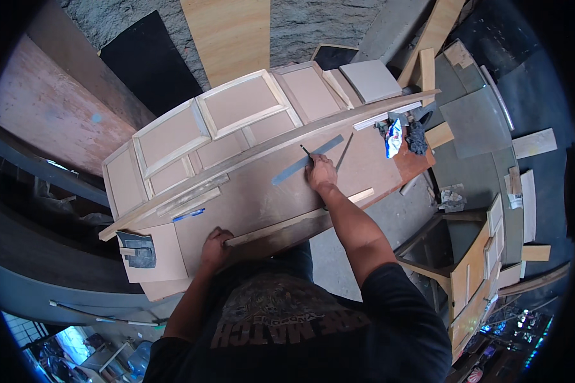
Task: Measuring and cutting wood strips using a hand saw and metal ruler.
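Observation:
My right hand is closed around a slim dark pencil, whose end sticks out past the fingers. It rests over the workbench board, right beside a flat grey metal ruler. A thin dark strip lies just to its right. Along the board's near edge runs a narrow wooden strip, passing under my right forearm. At the strip's left end my left hand has its fingers curled against it. A blue pen lies farther left, by short wooden pieces.
Wood-framed panels lean beyond a long batten. At the right end are a blue-and-white packet and a dark crumpled cloth. Dark sandpaper lies at the left end. Wooden offcuts lie on the right.

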A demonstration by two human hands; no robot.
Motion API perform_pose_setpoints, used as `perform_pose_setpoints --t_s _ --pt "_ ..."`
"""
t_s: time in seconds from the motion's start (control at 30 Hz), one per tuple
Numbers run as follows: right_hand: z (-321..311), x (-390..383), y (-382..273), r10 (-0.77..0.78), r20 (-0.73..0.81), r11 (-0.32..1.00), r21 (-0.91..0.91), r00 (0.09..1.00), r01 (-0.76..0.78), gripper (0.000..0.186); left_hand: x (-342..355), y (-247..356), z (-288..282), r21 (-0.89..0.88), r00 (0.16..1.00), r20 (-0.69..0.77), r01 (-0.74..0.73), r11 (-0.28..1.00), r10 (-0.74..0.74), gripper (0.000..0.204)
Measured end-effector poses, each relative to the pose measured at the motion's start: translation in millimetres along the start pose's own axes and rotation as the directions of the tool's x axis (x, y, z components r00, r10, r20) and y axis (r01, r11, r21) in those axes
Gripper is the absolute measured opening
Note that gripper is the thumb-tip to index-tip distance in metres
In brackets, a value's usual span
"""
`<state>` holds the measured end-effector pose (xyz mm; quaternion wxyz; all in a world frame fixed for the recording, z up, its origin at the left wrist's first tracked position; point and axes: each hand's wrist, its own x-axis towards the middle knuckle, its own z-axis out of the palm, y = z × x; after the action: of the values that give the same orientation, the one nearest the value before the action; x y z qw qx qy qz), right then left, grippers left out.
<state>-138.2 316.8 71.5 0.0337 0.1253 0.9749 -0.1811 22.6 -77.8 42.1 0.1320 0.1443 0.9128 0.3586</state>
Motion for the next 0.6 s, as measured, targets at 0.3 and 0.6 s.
perform_pose_setpoints --t_s 0.3,0.6 --pt "29 0 1 -0.219 -0.070 0.968 0.105 0.973 0.226 0.037 85 58 20 0.095 0.995 -0.091 -0.023 0.995 0.032 0.052" --pt "12 -92 11 0.251 -0.159 0.700 0.711 0.955 -0.066 0.030 220 105 58 0.192 0.999 -0.041 0.007 0.981 0.001 0.064"
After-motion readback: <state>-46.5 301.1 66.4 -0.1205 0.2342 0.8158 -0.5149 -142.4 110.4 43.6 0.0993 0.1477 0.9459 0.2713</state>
